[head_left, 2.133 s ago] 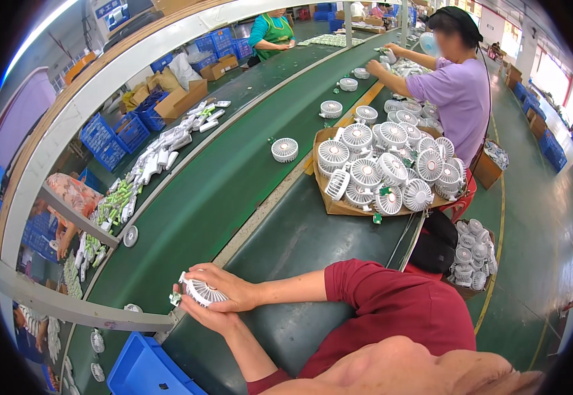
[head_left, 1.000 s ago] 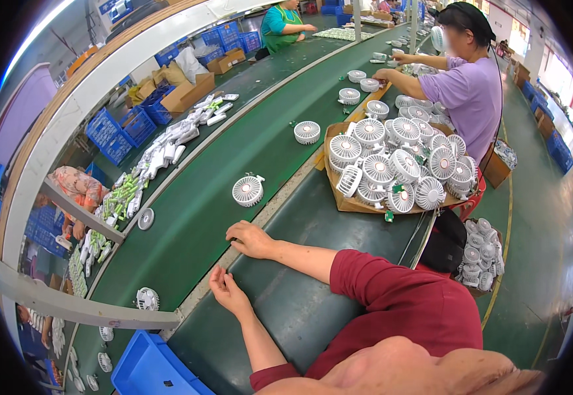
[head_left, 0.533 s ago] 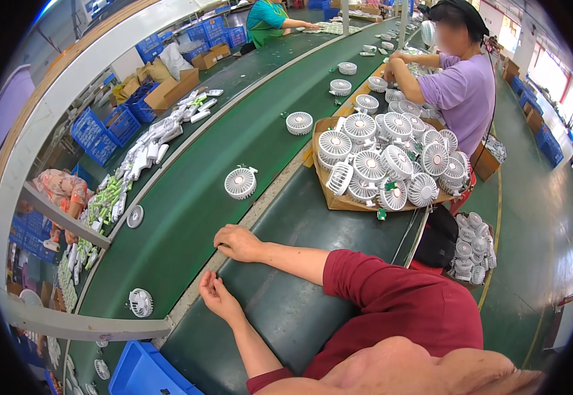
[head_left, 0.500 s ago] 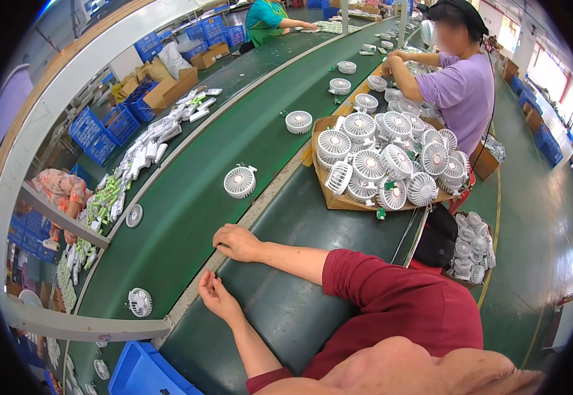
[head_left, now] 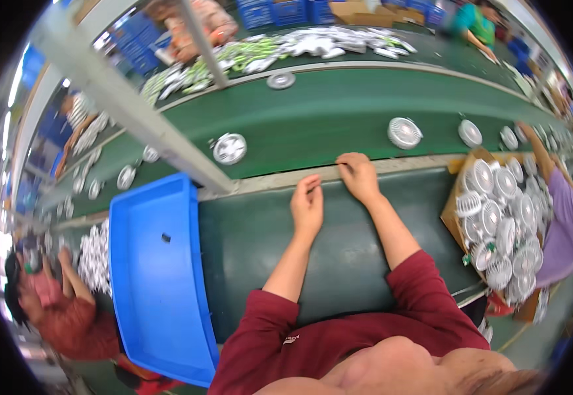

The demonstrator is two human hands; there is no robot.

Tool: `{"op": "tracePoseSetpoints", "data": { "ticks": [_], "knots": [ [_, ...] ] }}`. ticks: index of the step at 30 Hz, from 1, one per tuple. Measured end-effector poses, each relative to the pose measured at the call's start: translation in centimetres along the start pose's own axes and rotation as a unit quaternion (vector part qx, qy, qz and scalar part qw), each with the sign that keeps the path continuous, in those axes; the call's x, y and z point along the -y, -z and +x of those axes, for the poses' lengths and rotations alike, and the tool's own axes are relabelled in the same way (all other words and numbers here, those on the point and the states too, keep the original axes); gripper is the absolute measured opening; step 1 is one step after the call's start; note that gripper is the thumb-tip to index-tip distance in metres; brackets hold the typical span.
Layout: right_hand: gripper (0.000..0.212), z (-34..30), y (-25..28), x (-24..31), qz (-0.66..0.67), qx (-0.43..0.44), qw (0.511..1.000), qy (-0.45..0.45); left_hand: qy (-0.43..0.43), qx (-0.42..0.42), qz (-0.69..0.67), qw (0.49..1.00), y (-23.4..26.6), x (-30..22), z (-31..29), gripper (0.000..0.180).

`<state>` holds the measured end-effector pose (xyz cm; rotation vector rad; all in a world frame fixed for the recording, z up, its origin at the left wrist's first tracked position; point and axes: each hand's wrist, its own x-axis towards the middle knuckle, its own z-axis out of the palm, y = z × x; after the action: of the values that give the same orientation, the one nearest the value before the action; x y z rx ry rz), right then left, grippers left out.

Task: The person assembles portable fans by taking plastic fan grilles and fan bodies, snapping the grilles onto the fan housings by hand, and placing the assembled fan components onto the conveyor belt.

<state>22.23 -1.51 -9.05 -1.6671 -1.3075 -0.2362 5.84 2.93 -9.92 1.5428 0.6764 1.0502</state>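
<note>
My left hand (head_left: 307, 205) hovers over the dark green worktop (head_left: 253, 257), close to the belt's rail, fingers loosely bent and nothing seen in them. To its right, my right hand (head_left: 359, 176) rests at the grey rail (head_left: 280, 178), its fingers relaxed and holding nothing visible. Just beyond it, a white round fan head (head_left: 404, 133) lies on the green conveyor belt (head_left: 326, 108). Another fan head (head_left: 230, 149), showing its blades, is further left on the belt. A flat white round grille (head_left: 281, 80) lies near the far edge.
At my left stands a blue tray (head_left: 197, 283) with a small dark piece (head_left: 166, 238) in it. A cardboard box (head_left: 454, 214) heaped with fan heads is on my right, beside a co-worker in purple (head_left: 566, 230). A grey post (head_left: 135, 112) rises at the rail.
My view has swung left, bringing the blue tray fully into sight and shifting the box toward the right rim. Both hands stay by the rail and pick up nothing.
</note>
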Motion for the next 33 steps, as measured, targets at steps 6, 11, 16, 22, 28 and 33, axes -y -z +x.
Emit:
{"op": "tracePoseSetpoints", "data": {
  "ticks": [6,11,16,22,28,33],
  "knots": [
    [0.020,3.3,-3.4,-0.8,0.041,0.104,0.991,-0.073,-0.014,-0.026,0.012,0.999,0.9,0.1,-0.3,0.024],
    [0.036,11.8,-11.0,-3.5,-0.060,0.131,0.986,0.085,-0.038,-0.036,0.028,0.998,0.6,-0.1,-0.8,0.024],
    [0.056,22.0,-17.2,-8.8,-0.251,0.134,0.957,0.060,-0.045,-0.025,0.003,0.999,-1.0,-1.0,-0.7,0.026],
    [0.043,20.5,-20.1,-6.8,-0.279,0.078,0.956,-0.043,-0.022,-0.037,0.003,0.999,0.5,-1.5,-0.6,0.025],
    [0.027,16.9,-15.1,-3.3,-0.178,0.148,0.962,0.145,-0.029,-0.046,0.014,0.998,1.0,-0.6,-0.5,0.026],
    [0.023,16.6,-12.4,1.5,0.196,0.205,0.944,-0.170,-0.044,-0.052,0.005,0.998,0.8,-0.9,-0.2,0.027]
  ]
}}
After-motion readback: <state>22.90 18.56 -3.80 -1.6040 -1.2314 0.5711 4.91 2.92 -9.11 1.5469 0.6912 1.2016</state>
